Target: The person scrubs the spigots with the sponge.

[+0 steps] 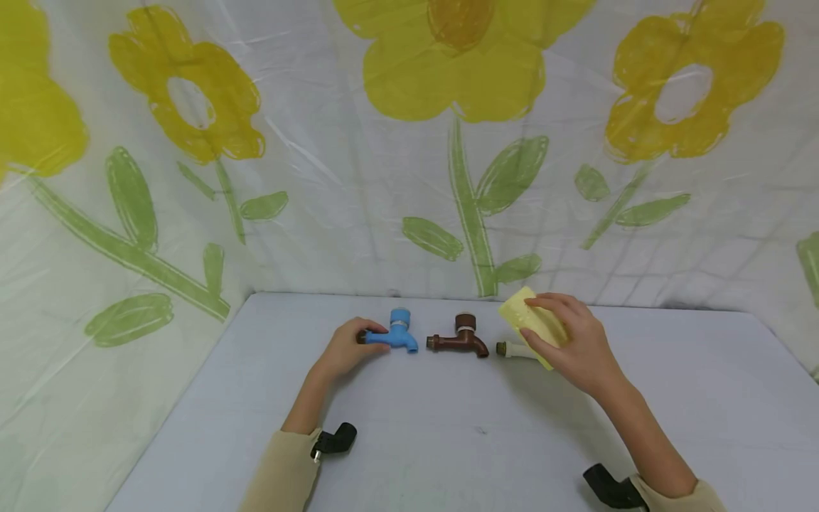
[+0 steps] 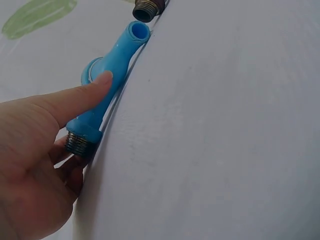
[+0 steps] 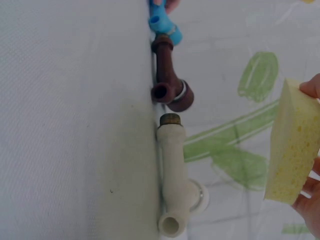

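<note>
My left hand grips a blue tap by its inlet end, thumb along the near side in the left wrist view, where the threaded metal end shows below the thumb. A yellow sponge is pinched between the thumb and fingers of my right hand, raised above the table. Beneath and behind it lies a white tap, partly hidden in the head view but whole in the right wrist view. Between the two hands a brown tap lies untouched, its spout pointing right.
The three taps lie in a row toward the back of the white table. Behind the table's back edge hangs a pale sheet printed with yellow flowers and green leaves. A black wrist camera sits on the left sleeve, another on the right.
</note>
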Available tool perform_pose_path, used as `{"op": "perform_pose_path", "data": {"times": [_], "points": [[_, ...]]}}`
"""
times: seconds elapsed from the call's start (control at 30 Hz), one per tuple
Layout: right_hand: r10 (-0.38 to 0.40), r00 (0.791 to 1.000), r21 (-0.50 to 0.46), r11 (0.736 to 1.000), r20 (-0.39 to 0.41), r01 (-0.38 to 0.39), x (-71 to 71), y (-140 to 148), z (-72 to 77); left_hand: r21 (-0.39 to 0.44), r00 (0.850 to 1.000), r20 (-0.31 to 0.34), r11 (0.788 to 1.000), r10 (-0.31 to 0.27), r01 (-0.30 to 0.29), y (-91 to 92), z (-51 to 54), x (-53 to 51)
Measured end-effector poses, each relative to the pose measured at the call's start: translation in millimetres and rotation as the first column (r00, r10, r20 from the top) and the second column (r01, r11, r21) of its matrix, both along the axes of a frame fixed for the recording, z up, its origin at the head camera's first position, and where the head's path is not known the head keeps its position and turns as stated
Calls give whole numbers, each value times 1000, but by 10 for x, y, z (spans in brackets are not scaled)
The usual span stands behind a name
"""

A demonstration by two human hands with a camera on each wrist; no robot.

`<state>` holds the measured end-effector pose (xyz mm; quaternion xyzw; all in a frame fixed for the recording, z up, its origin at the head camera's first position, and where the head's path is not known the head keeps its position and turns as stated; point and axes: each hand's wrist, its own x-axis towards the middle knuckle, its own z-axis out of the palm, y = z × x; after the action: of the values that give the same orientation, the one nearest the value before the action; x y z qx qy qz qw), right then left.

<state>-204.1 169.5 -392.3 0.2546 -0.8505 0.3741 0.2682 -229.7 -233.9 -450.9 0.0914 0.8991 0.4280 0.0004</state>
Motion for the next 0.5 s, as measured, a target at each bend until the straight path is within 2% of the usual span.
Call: {"op": "perform_pose_path", "data": {"times": [0.27,0.5], "points": [[-9,1000,19,1000,-9,9,17,4,3,-8,1000,0,1000,9,-9,35,34,37],[-7,1000,20,1000,-9,7,26,10,9,41,997,-39,997,68,-66,101,62,91]]}}
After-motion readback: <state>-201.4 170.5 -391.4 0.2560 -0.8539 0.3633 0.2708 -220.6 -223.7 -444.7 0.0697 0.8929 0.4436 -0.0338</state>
